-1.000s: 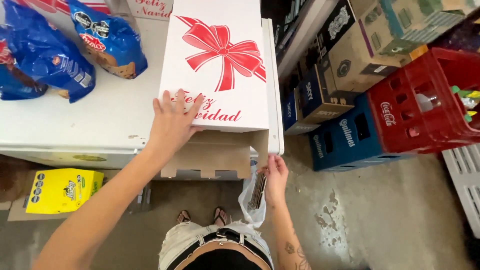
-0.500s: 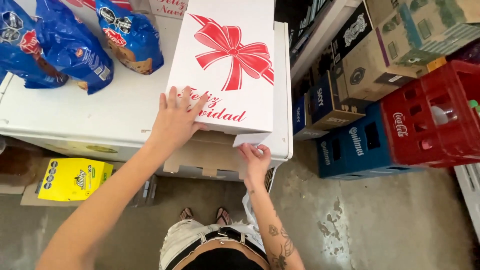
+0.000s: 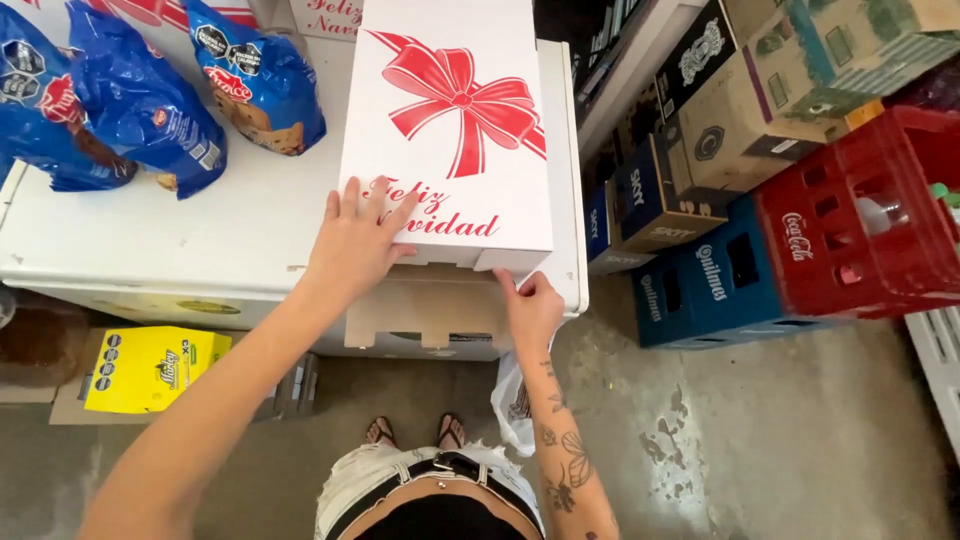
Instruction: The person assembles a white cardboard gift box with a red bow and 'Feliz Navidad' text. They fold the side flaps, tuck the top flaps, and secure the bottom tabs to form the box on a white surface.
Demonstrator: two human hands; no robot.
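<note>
White box (image 3: 450,130) with red bow print lying flat on a white table (image 3: 250,230), near edge overhanging toward 6 o'clock. Brown cardboard flap (image 3: 430,310) hanging open below that edge; contents hidden. Left hand (image 3: 358,243) spread flat, palm down on the box's near left corner, gripping nothing. Right hand (image 3: 530,305) at 4 o'clock of the left, fingers curled at the box's near right corner, fingertips touching the underside edge; whether pinching it, impossible to tell. Pale plastic bag (image 3: 512,405) partly hidden behind the right forearm.

Blue snack bags (image 3: 140,110) at 10 o'clock on the table, cut off at the frame's left and top. Yellow carton (image 3: 150,368) on the floor at 8 o'clock, under the table. At 3 o'clock, red crate (image 3: 860,230) and blue crate (image 3: 715,280) side by side, a bottle just visible inside the red one; cardboard cartons (image 3: 740,110) stacked behind, contents unseen. Grey concrete floor (image 3: 760,440), stained. Sandalled feet at 6 o'clock.
</note>
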